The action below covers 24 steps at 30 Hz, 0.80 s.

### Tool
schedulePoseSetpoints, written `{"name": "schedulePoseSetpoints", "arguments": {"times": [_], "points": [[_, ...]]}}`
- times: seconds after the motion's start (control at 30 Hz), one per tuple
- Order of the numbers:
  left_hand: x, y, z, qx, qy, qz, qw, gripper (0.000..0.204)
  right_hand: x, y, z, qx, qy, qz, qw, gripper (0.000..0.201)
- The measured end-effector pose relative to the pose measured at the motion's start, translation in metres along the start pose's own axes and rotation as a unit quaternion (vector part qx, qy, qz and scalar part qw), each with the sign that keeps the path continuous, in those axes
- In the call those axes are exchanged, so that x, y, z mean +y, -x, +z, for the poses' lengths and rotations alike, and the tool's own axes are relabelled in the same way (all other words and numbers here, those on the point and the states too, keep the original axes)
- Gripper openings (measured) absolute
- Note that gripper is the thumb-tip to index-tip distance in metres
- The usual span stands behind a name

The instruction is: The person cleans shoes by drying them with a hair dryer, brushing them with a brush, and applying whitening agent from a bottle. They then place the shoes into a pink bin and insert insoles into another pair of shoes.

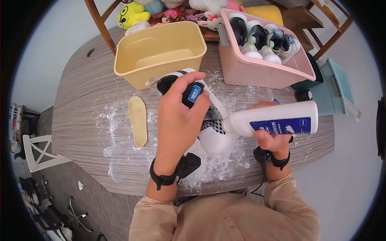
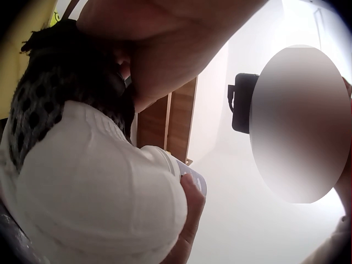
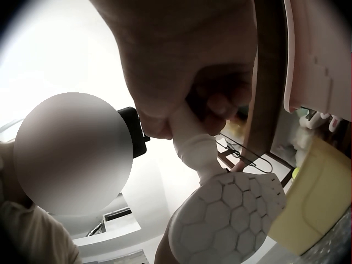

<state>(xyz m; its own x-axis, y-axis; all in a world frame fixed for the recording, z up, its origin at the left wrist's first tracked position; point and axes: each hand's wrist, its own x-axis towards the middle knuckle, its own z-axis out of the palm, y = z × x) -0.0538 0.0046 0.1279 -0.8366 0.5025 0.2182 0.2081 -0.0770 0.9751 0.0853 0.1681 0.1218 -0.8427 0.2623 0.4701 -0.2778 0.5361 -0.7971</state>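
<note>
My left hand (image 1: 177, 114) grips a black and white sneaker (image 1: 215, 141) by its upper, thumb and fingers around the black tongue with a blue label. The white toe faces me, above the powdery table. In the left wrist view, the sneaker's toe (image 2: 104, 190) fills the lower left. My right hand (image 1: 275, 143) holds a white bottle (image 1: 241, 119) with a dark blue label on its side, its narrow end right at the sneaker's side. From the right wrist, the bottle neck (image 3: 195, 151) overlaps the edge of the hexagon-patterned sole (image 3: 225, 217).
A beige insole (image 1: 138, 121) lies left of the sneaker. White powder (image 1: 110, 116) is scattered over the wooden table (image 1: 80, 108). Behind stand a yellow bin (image 1: 161, 66) and a pink bin (image 1: 261, 74) holding several shoes. A dark jar (image 1: 303, 95) sits at the right.
</note>
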Motion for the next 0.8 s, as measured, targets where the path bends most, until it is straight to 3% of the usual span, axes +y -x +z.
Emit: {"name": "schedulePoseSetpoints", "arguments": {"times": [0.07, 0.17, 0.2, 0.3, 0.8], "points": [[0.000, -0.001, -0.001, 0.008, 0.000, -0.009, 1.000, 0.029, -0.001, -0.006, 0.000, -0.017, 0.031, -0.027, 0.999, 0.052], [-0.001, -0.003, -0.003, 0.026, -0.010, 0.003, 1.000, 0.028, -0.004, -0.011, -0.008, -0.059, 0.077, -0.110, 0.989, 0.037], [-0.002, -0.004, -0.004, 0.032, -0.016, 0.010, 0.999, 0.028, -0.008, -0.012, -0.004, -0.037, 0.103, -0.124, 0.986, 0.035], [0.000, -0.004, -0.004, 0.029, -0.007, -0.006, 1.000, 0.028, -0.014, -0.013, -0.007, -0.062, 0.134, -0.126, 0.981, 0.034], [0.001, -0.004, -0.006, 0.020, 0.031, 0.003, 0.999, 0.030, -0.011, -0.013, -0.009, -0.032, 0.151, -0.121, 0.981, 0.036]]}}
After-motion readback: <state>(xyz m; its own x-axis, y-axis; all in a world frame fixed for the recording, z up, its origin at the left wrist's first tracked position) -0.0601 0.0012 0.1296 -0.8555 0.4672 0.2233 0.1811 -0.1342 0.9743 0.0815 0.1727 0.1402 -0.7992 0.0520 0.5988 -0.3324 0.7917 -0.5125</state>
